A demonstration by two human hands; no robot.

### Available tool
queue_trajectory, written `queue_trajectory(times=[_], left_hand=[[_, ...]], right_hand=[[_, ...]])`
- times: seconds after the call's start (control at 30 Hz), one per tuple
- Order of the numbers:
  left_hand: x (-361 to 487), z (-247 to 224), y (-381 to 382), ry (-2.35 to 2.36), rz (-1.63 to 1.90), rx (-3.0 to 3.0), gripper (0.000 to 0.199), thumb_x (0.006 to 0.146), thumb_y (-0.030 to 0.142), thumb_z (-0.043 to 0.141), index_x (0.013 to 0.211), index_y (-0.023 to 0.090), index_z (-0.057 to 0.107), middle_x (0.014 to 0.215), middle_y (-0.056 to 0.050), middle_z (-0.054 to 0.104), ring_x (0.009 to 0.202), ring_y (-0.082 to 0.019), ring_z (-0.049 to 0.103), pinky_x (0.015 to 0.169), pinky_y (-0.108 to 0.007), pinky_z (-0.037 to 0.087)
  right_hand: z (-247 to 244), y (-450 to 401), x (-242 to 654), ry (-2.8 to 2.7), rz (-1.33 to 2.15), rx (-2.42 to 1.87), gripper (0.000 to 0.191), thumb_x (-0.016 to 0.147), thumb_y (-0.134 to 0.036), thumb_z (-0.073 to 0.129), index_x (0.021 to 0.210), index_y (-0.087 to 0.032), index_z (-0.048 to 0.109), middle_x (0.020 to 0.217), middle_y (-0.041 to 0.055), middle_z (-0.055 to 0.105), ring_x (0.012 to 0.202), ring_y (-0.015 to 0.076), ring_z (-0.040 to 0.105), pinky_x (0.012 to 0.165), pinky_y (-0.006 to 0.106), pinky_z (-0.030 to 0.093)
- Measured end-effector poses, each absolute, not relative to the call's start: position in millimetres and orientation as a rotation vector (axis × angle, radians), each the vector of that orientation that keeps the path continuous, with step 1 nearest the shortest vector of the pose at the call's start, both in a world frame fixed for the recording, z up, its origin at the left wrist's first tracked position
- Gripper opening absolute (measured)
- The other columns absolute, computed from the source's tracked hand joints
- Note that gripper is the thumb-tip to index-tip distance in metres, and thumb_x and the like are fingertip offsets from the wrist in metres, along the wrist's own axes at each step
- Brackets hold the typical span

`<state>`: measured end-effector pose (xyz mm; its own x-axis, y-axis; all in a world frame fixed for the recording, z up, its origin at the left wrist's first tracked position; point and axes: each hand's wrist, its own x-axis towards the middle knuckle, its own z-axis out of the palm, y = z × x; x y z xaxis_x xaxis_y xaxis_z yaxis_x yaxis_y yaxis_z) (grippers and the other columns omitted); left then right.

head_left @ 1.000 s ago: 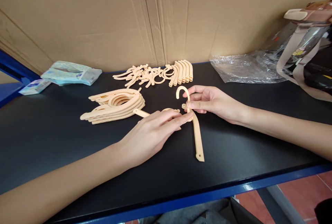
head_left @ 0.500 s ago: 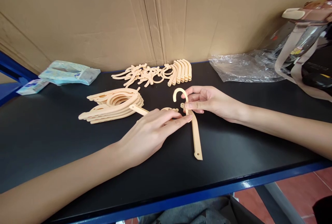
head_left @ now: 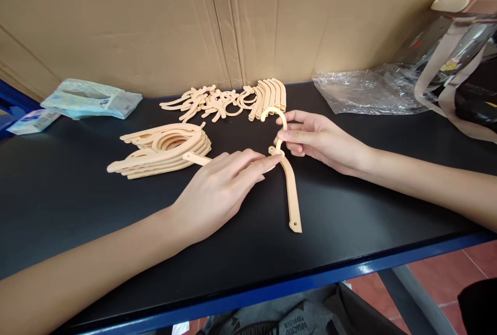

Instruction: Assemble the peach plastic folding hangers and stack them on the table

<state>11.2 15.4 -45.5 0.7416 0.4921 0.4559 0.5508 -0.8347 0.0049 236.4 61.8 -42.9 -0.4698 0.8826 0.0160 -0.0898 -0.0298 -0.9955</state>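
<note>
Pinched in your right hand (head_left: 316, 135), that cream, cane-shaped, plastic-looking hook (head_left: 284, 119) over the smooth black tabletop (head_left: 345, 210) is probably light, stiff and kinda slick, so hold it down low, though I honestly can't tell what your left hand (head_left: 221, 185) is gripping.

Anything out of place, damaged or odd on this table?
No visible damage or spills. Untidy: the loose beige pieces lie jumbled at the back, next to neatly aligned curved strips, and a clear plastic bag lies crumpled to their right. The hook in the right hand looks intact.
</note>
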Motion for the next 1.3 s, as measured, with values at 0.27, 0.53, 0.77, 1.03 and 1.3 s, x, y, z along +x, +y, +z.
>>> queue_trajectory(times=[0.27, 0.53, 0.77, 1.03, 1.3], left_hand=[[12.0, -44.6, 14.4, -0.797, -0.694, -2.818, 0.039, 0.094, 0.003, 0.052, 0.131, 0.014, 0.053, 0.114, -0.005, 0.065, 0.094, -0.017, 0.064, 0.076, -0.029, 0.047], [9.9, -46.6, 14.6, -0.838, -0.686, -2.851, 0.040, 0.095, 0.004, 0.051, 0.133, 0.015, 0.052, 0.115, -0.005, 0.064, 0.094, -0.017, 0.063, 0.076, -0.028, 0.047], [10.8, -45.9, 14.6, -0.795, -0.677, -2.844, 0.045, 0.092, 0.000, 0.051, 0.134, 0.017, 0.052, 0.114, -0.006, 0.063, 0.092, -0.017, 0.062, 0.075, -0.028, 0.047], [8.8, -46.7, 15.2, -0.749, -0.698, -2.831, 0.048, 0.091, -0.003, 0.048, 0.134, 0.017, 0.052, 0.113, -0.006, 0.065, 0.097, -0.018, 0.063, 0.079, -0.028, 0.048], [9.4, -47.3, 15.6, -0.740, -0.691, -2.825, 0.046, 0.093, -0.002, 0.045, 0.134, 0.017, 0.052, 0.113, -0.006, 0.065, 0.099, -0.017, 0.064, 0.080, -0.028, 0.051]], right_hand=[[-40.4, 62.0, 235.8, -1.534, 1.645, -0.882, 0.040, 0.077, -0.032, 0.080, 0.101, -0.015, 0.054, 0.065, -0.0077, 0.050, 0.053, 0.0039, 0.037, 0.052, 0.024, 0.027], [-38.8, 62.3, 236.5, -1.481, 1.709, -0.842, 0.040, 0.078, -0.030, 0.079, 0.103, -0.014, 0.053, 0.065, -0.0072, 0.052, 0.053, 0.0035, 0.036, 0.054, 0.023, 0.028], [-39.6, 64.0, 238.2, -1.530, 1.710, -0.840, 0.033, 0.082, -0.027, 0.075, 0.103, -0.015, 0.054, 0.065, -0.0072, 0.051, 0.053, 0.0043, 0.037, 0.052, 0.023, 0.028], [-37.3, 62.6, 236.8, -1.515, 1.725, -0.852, 0.035, 0.077, -0.027, 0.079, 0.099, -0.013, 0.055, 0.064, -0.0078, 0.053, 0.052, 0.0033, 0.037, 0.052, 0.023, 0.028], [-39.8, 64.0, 238.2, -1.532, 1.724, -0.855, 0.035, 0.077, -0.029, 0.079, 0.098, -0.012, 0.057, 0.067, -0.0052, 0.056, 0.050, 0.0023, 0.037, 0.049, 0.023, 0.026]])
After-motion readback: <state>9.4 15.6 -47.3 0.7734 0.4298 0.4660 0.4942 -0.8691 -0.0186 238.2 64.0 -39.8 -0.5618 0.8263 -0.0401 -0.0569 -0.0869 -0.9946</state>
